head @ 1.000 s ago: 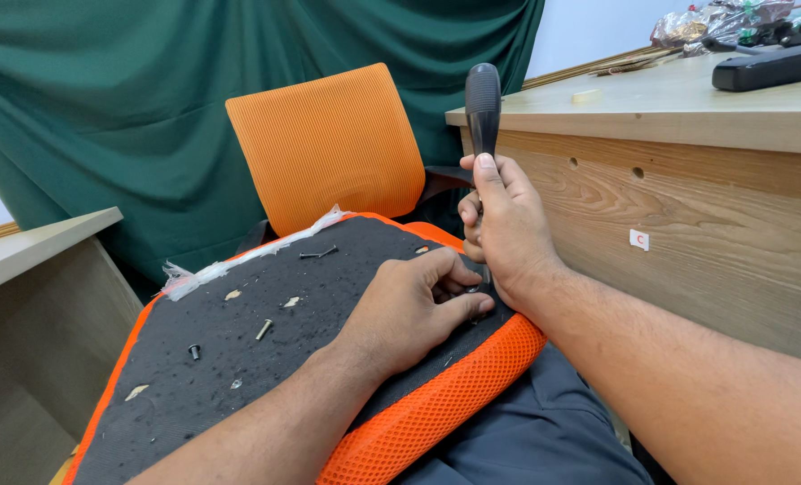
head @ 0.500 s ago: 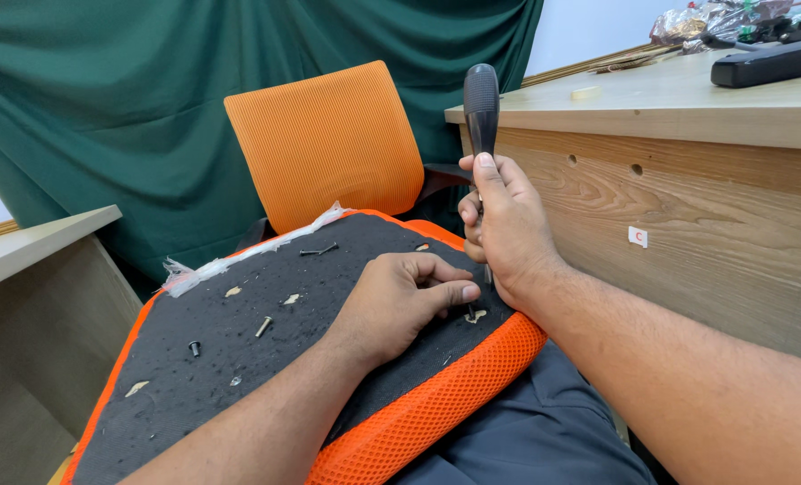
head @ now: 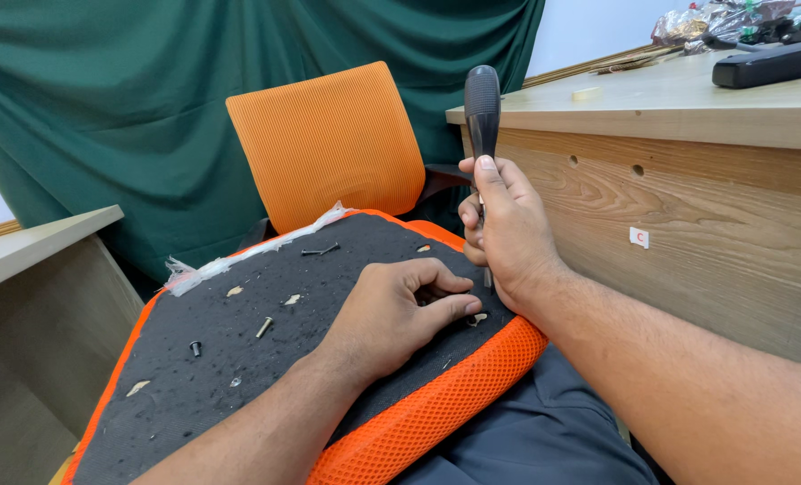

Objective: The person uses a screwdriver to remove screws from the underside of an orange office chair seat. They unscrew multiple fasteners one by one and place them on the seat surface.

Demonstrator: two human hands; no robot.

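Observation:
An orange mesh seat cushion (head: 436, 409) lies upside down on my lap, its black underside (head: 266, 359) facing up. My right hand (head: 504, 224) grips a screwdriver with a black handle (head: 482, 108), held upright with its tip down at the cushion's near right corner. My left hand (head: 396, 310) rests on the black underside beside the tip, thumb and forefinger pinched together around something small I cannot make out. Loose screws (head: 264, 328) and another screw (head: 195, 348) lie on the black surface further left.
An orange chair backrest (head: 329, 144) stands behind the cushion before a green curtain (head: 131, 99). A wooden desk (head: 688, 180) rises at right, with a black bar-shaped object (head: 769, 63) on top. Another desk edge (head: 32, 247) sits at left. White torn fabric (head: 194, 269) fringes the cushion's far edge.
My left hand's fingers have shifted slightly beside the screwdriver tip, first drawing back a little and then curling in again. The right hand and screwdriver have stayed nearly still.

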